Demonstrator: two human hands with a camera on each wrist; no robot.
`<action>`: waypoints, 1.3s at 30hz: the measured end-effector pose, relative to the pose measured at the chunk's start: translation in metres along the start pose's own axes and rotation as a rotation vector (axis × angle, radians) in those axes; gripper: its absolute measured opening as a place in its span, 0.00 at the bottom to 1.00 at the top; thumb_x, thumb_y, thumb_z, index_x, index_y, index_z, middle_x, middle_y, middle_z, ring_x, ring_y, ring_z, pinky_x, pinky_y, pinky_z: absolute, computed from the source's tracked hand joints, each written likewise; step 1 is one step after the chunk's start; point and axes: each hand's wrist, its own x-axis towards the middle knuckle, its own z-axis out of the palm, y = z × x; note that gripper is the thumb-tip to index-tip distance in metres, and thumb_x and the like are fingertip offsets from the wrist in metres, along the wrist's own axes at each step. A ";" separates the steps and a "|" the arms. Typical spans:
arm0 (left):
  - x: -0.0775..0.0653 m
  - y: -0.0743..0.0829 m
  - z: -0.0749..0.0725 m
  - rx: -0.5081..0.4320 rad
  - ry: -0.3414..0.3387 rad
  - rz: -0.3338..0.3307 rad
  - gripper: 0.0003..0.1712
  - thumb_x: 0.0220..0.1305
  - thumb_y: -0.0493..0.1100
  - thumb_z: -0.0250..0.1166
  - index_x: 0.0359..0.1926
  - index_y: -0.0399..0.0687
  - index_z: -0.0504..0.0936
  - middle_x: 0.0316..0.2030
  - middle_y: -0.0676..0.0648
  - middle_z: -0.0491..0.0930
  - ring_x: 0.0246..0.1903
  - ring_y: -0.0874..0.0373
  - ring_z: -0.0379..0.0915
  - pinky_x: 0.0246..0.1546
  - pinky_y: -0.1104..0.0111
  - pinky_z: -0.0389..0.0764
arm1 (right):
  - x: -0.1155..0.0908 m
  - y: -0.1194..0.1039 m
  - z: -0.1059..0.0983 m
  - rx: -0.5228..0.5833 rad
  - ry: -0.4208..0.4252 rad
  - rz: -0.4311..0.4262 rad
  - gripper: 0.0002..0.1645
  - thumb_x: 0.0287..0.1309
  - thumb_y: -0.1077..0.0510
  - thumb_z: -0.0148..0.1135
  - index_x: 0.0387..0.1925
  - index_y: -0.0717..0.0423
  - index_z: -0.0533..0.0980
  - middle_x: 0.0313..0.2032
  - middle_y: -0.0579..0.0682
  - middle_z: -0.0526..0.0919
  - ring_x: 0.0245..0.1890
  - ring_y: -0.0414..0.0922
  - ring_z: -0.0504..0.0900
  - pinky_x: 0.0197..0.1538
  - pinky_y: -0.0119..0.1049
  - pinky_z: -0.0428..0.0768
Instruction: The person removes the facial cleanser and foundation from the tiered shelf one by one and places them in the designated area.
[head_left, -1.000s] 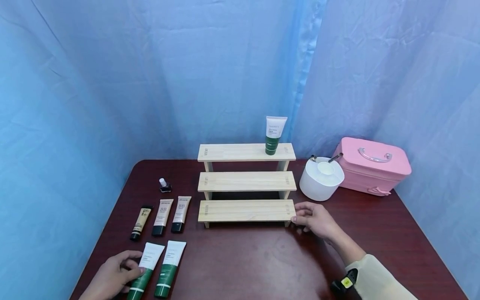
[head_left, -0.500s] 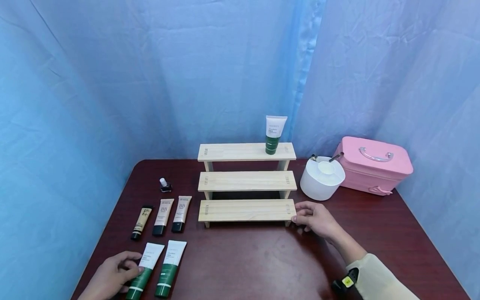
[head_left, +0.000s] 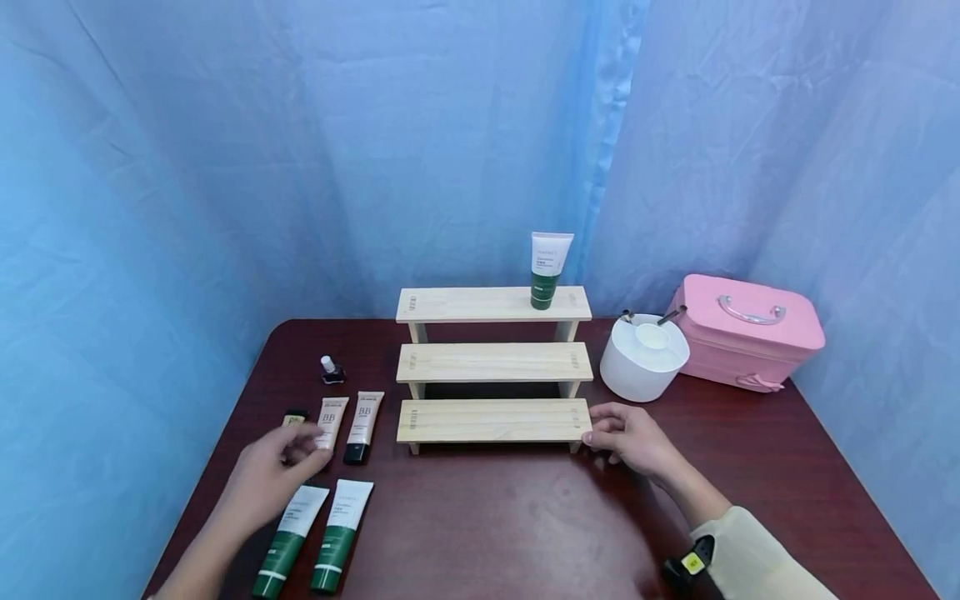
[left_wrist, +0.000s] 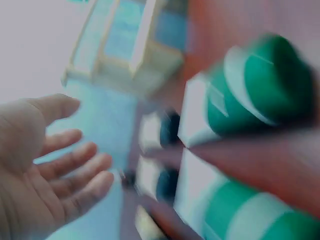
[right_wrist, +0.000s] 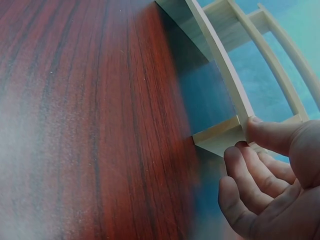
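Note:
My left hand (head_left: 270,471) is in the air over the left side of the table, its fingers loosely bent and holding nothing. It partly covers a gold tube (head_left: 295,417) and one BB cream tube (head_left: 331,415); a second BB cream tube (head_left: 364,423) lies beside them. Nearer me lie two green-and-white squeeze tubes, a left one (head_left: 288,546) and a right one (head_left: 339,536). With my right hand (head_left: 632,440) I grip the right end of the lowest step of a three-tier wooden display stand (head_left: 491,422). In the right wrist view, the thumb (right_wrist: 272,134) presses on the board's edge.
Upright on the top tier stands another green-and-white tube (head_left: 548,271). A small nail polish bottle (head_left: 332,372) is behind the tubes. Right of the stand are a white round holder (head_left: 637,367) and a pink case (head_left: 750,325). Blue curtains (head_left: 450,150) border the table.
My left hand has let go of the left green-and-white tube and moved up and away from me, toward the BB cream tubes. The right hand has stayed at the stand.

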 end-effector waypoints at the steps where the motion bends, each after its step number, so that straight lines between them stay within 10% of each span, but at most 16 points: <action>1: 0.008 0.011 0.001 -0.017 0.022 0.050 0.21 0.67 0.49 0.71 0.57 0.45 0.83 0.40 0.49 0.84 0.38 0.58 0.79 0.35 0.66 0.80 | 0.000 -0.001 0.000 -0.005 0.000 -0.001 0.30 0.60 0.61 0.72 0.60 0.69 0.73 0.36 0.54 0.88 0.29 0.50 0.84 0.30 0.42 0.83; 8: 0.073 0.096 0.008 -0.179 0.038 0.297 0.19 0.68 0.49 0.70 0.57 0.50 0.82 0.43 0.50 0.85 0.41 0.57 0.81 0.43 0.59 0.83 | 0.001 -0.004 0.001 -0.034 -0.002 -0.004 0.28 0.60 0.62 0.72 0.59 0.68 0.74 0.36 0.53 0.88 0.31 0.50 0.84 0.31 0.44 0.83; 20: 0.162 0.204 0.038 -0.387 -0.127 0.346 0.25 0.67 0.54 0.69 0.61 0.51 0.79 0.48 0.50 0.83 0.49 0.53 0.81 0.48 0.57 0.84 | 0.001 -0.002 0.003 -0.021 -0.006 0.020 0.28 0.59 0.62 0.73 0.58 0.68 0.74 0.35 0.53 0.88 0.31 0.49 0.84 0.30 0.43 0.82; 28: 0.182 0.235 0.054 -0.397 -0.142 0.330 0.29 0.68 0.54 0.69 0.66 0.53 0.75 0.55 0.46 0.80 0.54 0.50 0.79 0.54 0.56 0.81 | -0.001 -0.005 0.001 -0.026 -0.004 0.015 0.28 0.59 0.62 0.73 0.58 0.69 0.74 0.35 0.53 0.88 0.32 0.49 0.83 0.31 0.43 0.82; 39: 0.193 0.240 0.068 -0.440 -0.154 0.299 0.31 0.67 0.53 0.71 0.67 0.53 0.74 0.58 0.46 0.80 0.57 0.49 0.78 0.57 0.56 0.81 | -0.001 -0.003 0.000 -0.008 0.009 0.022 0.28 0.59 0.63 0.73 0.58 0.68 0.74 0.36 0.53 0.88 0.32 0.49 0.84 0.31 0.44 0.82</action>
